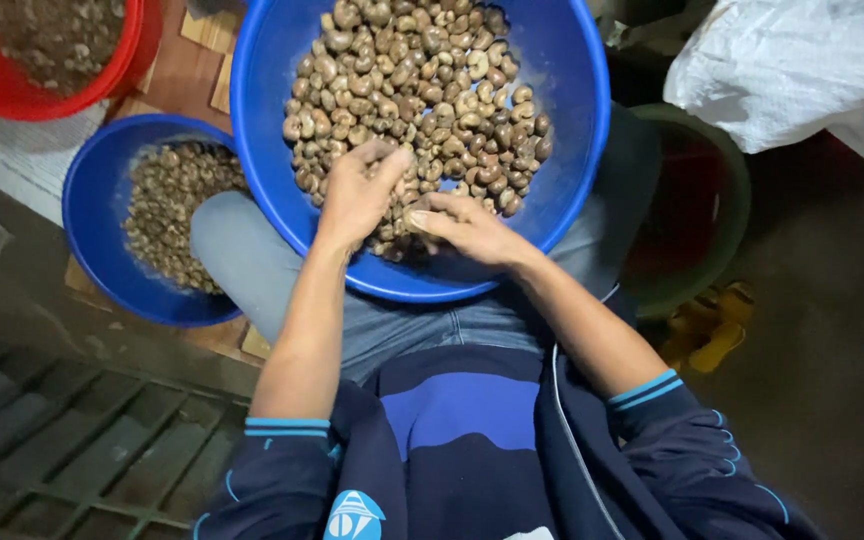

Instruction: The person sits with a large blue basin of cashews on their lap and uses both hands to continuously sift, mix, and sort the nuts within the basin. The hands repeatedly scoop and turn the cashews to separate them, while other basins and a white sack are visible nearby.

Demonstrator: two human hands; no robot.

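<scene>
A large blue basin (pixel 562 110) is rested on the person's lap, and a heap of cashew nuts (pixel 417 95) is held in it. The left hand (pixel 357 195) is laid on the near edge of that heap, its fingers curled loosely among the nuts; whether any nut is pinched cannot be told. The right hand (pixel 467 228) is placed just beside it, fingers drawn together on a single nut (pixel 418 217). A smaller blue basin (pixel 97 215) of nuts is seen left of the large basin, and a red tub (pixel 117 60) beyond that
</scene>
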